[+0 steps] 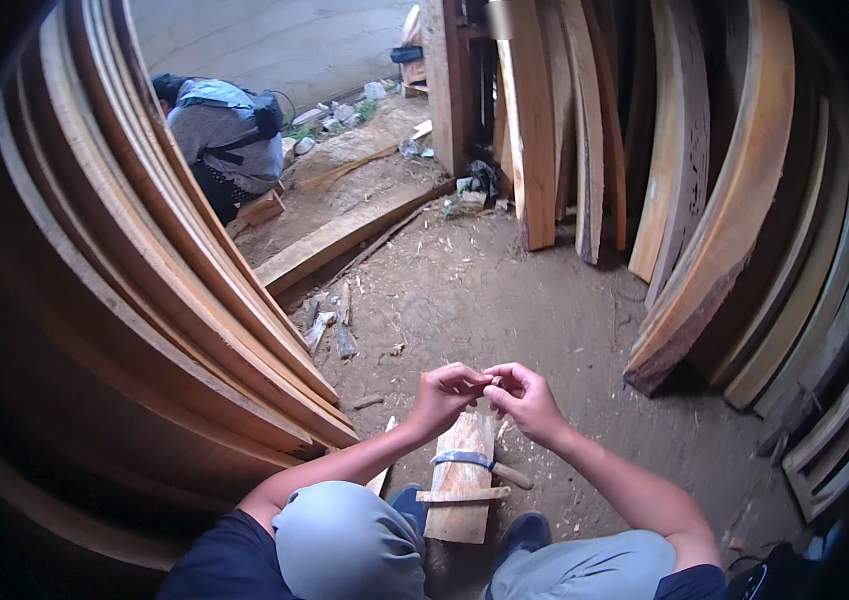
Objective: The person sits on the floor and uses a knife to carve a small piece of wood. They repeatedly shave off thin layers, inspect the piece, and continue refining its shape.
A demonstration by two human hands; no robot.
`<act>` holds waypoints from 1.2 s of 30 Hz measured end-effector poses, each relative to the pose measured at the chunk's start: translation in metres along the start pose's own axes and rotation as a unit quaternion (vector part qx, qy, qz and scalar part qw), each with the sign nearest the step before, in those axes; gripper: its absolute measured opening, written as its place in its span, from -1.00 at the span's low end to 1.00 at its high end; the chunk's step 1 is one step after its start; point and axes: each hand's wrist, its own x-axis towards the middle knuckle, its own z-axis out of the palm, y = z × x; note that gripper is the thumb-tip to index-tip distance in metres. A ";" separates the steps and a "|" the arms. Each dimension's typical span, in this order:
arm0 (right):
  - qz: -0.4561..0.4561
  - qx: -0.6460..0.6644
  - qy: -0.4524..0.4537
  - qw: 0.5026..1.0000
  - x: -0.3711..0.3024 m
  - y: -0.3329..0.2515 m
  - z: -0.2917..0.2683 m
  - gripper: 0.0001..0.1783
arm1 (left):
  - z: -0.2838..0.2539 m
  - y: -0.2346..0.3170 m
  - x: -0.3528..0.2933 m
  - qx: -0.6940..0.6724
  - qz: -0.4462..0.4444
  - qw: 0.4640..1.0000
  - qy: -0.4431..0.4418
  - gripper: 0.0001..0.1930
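Note:
My left hand (448, 394) and my right hand (529, 400) meet fingertip to fingertip above a block of wood on the ground between my feet. Pinched in the fingers is a small brown piece (494, 382), too small and covered to name. Across the wooden block (463, 512) lies a knife (513, 475) with a curved greyish blade and a wooden handle pointing right. Nearer to me, a thin wood strip (465, 495) rests crosswise on the same block.
Tall planks (135, 230) lean on the left, and more boards (735, 210) stand along the right. A long beam (355, 232) lies on the dirt floor ahead, near wood scraps (346, 322). Beyond it, another person (230, 135) bends over at the far left.

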 end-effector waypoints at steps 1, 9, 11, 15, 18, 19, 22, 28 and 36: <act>-0.007 -0.002 0.034 0.999 -0.002 0.000 0.002 -0.73 | 0.000 -0.003 -0.002 0.013 0.021 1.000 -0.002 -0.90; -0.011 0.017 0.013 1.000 -0.009 -0.018 -0.012 -0.80 | -0.004 0.018 -0.001 0.066 0.038 0.997 -0.034 -0.76; -0.016 0.027 0.037 0.999 -0.014 -0.019 -0.023 -0.83 | 0.006 0.028 -0.001 0.010 -0.029 0.997 -0.069 -0.67; -0.022 -0.024 0.048 0.998 -0.016 -0.011 -0.028 -0.80 | 0.006 0.030 -0.006 -0.050 -0.103 0.988 -0.106 -0.66; -0.044 -0.065 0.073 0.994 -0.015 -0.003 -0.026 -0.77 | 0.005 0.032 -0.006 -0.041 -0.147 0.980 -0.130 -0.61; -0.056 -0.068 0.086 0.992 -0.016 0.002 -0.025 -0.77 | 0.006 0.032 -0.005 -0.053 -0.152 0.978 -0.134 -0.60; -0.125 -0.118 0.124 0.977 -0.019 0.006 -0.015 -0.78 | 0.010 0.032 -0.007 -0.081 -0.161 0.973 -0.146 -0.56; -0.241 -0.240 0.109 0.934 -0.025 -0.006 -0.009 -0.76 | 0.012 0.029 -0.010 -0.115 -0.153 0.973 -0.127 -0.65; -0.183 -0.180 0.063 0.964 -0.028 -0.004 -0.015 -0.57 | 0.008 0.028 -0.009 -0.119 -0.159 0.974 -0.106 -0.65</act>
